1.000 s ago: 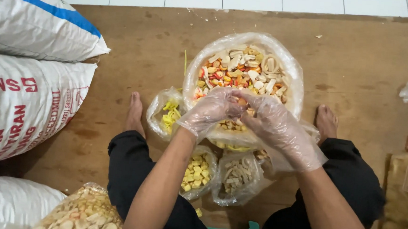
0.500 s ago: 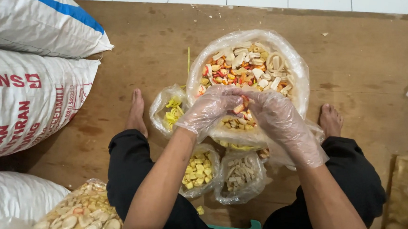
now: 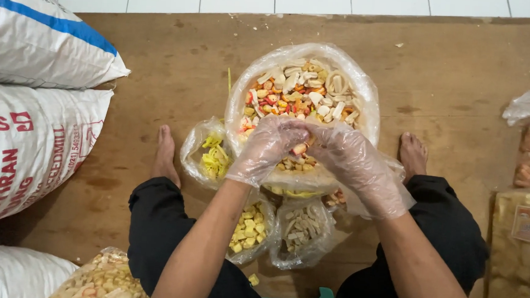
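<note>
Clearly both hands wear thin clear plastic gloves and meet over the near rim of the big clear bag of mixed crackers (image 3: 305,90), which sits on the brown wooden board (image 3: 453,74) between the person's bare feet. The left hand (image 3: 267,148) curls loosely with its fingertips against a few cracker pieces (image 3: 300,150); the right hand (image 3: 351,160) is cupped beside it, touching the same pieces, though how firmly either pinches them I cannot tell. These small dry pieces look light, brittle and loose, so a gentle scooping hold from underneath would probably suit them better than a hard squeeze. Smaller bags of yellow and pale crackers (image 3: 249,228) lie near the knees, and white sacks (image 3: 33,36) are stacked at the left.
</note>
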